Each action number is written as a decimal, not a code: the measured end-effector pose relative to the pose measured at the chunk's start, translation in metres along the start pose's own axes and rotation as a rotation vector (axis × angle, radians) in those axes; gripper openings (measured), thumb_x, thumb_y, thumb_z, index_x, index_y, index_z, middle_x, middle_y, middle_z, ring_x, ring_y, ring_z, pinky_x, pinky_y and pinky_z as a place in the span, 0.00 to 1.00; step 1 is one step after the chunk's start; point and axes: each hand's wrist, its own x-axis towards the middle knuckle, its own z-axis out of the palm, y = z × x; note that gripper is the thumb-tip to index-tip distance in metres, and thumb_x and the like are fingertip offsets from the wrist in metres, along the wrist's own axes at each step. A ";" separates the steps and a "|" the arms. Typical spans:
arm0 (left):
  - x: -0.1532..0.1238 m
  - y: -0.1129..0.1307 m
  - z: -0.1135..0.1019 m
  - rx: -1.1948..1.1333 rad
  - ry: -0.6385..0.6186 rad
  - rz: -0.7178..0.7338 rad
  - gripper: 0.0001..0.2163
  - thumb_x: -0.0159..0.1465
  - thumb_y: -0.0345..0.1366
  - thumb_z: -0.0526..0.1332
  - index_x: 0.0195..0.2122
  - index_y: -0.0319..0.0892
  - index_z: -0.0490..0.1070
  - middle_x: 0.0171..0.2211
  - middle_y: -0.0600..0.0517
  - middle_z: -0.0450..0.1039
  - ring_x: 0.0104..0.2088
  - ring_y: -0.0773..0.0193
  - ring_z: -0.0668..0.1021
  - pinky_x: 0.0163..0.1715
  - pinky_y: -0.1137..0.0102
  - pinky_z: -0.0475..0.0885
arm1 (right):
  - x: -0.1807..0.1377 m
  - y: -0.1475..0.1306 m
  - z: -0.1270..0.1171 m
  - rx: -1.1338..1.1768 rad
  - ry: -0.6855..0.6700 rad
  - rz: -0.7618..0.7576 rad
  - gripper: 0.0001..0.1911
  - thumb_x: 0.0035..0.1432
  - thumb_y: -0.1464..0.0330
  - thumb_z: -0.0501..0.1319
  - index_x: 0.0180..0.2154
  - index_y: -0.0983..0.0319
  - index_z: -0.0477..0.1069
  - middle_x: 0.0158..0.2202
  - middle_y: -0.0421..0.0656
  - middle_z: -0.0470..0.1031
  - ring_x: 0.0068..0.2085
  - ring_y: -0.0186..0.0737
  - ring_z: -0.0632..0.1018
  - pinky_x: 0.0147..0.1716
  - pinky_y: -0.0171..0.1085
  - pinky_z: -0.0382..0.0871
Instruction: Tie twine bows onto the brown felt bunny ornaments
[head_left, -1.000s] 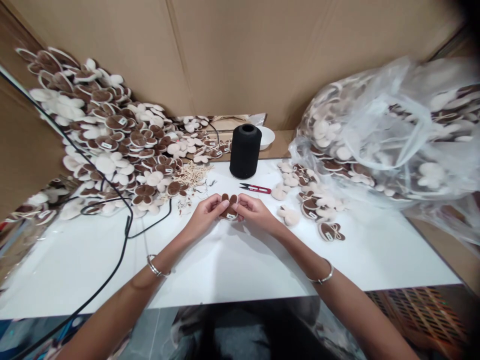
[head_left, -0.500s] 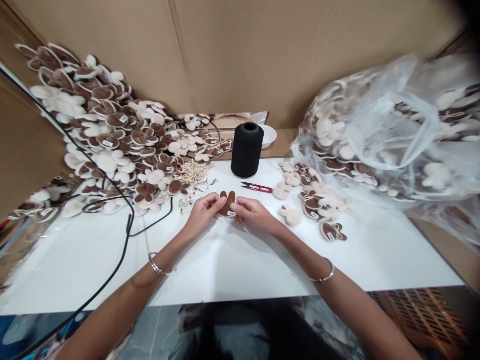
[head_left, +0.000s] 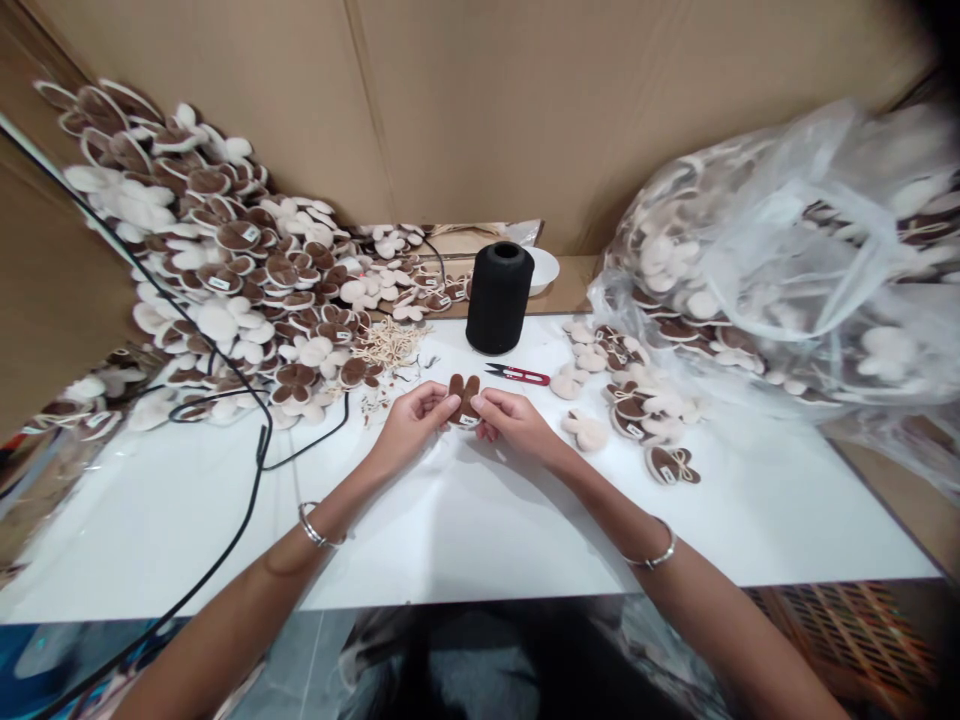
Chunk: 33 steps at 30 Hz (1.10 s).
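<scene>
My left hand and my right hand pinch a small brown-and-cream plush rabbit-head piece between their fingertips, just above the white table. Its two ears point away from me, and a small white label shows near its lower edge. Red-handled thread snips lie just beyond my right hand. A black thread cone stands further back. A metal bangle circles my left wrist and another circles my right wrist.
A large heap of plush pieces covers the table's left side, with a twine bundle at its edge. A clear plastic bag of pieces bulges at right. Loose pieces, a black cable and a white bowl are nearby.
My hands have drawn slightly apart, and the plush piece now stands more upright between my fingertips. The whole view has drifted slightly.
</scene>
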 end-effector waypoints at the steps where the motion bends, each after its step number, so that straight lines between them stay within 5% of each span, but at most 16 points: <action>1: 0.000 -0.001 0.001 -0.016 0.006 -0.005 0.15 0.61 0.48 0.63 0.36 0.39 0.69 0.28 0.53 0.71 0.28 0.67 0.73 0.31 0.71 0.69 | -0.001 -0.001 0.000 0.013 -0.031 0.013 0.23 0.63 0.50 0.54 0.27 0.62 0.66 0.23 0.39 0.69 0.24 0.33 0.68 0.26 0.34 0.60; 4: -0.002 -0.003 0.002 0.064 0.081 0.068 0.15 0.63 0.48 0.61 0.42 0.41 0.66 0.33 0.51 0.72 0.30 0.66 0.73 0.32 0.69 0.70 | -0.001 -0.002 0.002 0.078 -0.089 0.058 0.23 0.62 0.50 0.55 0.27 0.62 0.67 0.23 0.39 0.69 0.23 0.31 0.65 0.24 0.33 0.57; 7: -0.004 -0.003 0.001 0.440 0.186 0.364 0.14 0.61 0.47 0.63 0.37 0.42 0.65 0.34 0.50 0.70 0.34 0.62 0.71 0.36 0.66 0.67 | -0.001 -0.002 0.003 0.123 -0.051 0.077 0.24 0.61 0.50 0.56 0.25 0.62 0.64 0.20 0.37 0.65 0.22 0.30 0.62 0.24 0.33 0.54; 12: -0.004 -0.004 0.002 0.984 0.004 0.654 0.14 0.65 0.47 0.58 0.29 0.43 0.63 0.28 0.49 0.67 0.31 0.59 0.66 0.34 0.64 0.61 | -0.002 -0.002 0.006 0.125 -0.014 0.064 0.23 0.60 0.50 0.57 0.24 0.62 0.62 0.21 0.35 0.61 0.23 0.30 0.61 0.25 0.33 0.53; 28: -0.007 0.000 0.006 1.092 -0.086 0.714 0.13 0.71 0.34 0.47 0.30 0.42 0.64 0.27 0.49 0.67 0.29 0.59 0.66 0.32 0.64 0.59 | -0.003 -0.001 0.010 -0.010 0.029 -0.009 0.22 0.63 0.53 0.53 0.24 0.60 0.57 0.21 0.35 0.57 0.24 0.32 0.59 0.25 0.34 0.53; 33: -0.009 0.002 0.005 0.889 -0.113 0.566 0.13 0.71 0.36 0.46 0.29 0.43 0.63 0.26 0.50 0.65 0.29 0.60 0.67 0.33 0.65 0.61 | -0.004 -0.003 0.013 -0.083 0.097 -0.018 0.22 0.62 0.53 0.53 0.24 0.60 0.57 0.22 0.35 0.57 0.25 0.33 0.59 0.25 0.34 0.53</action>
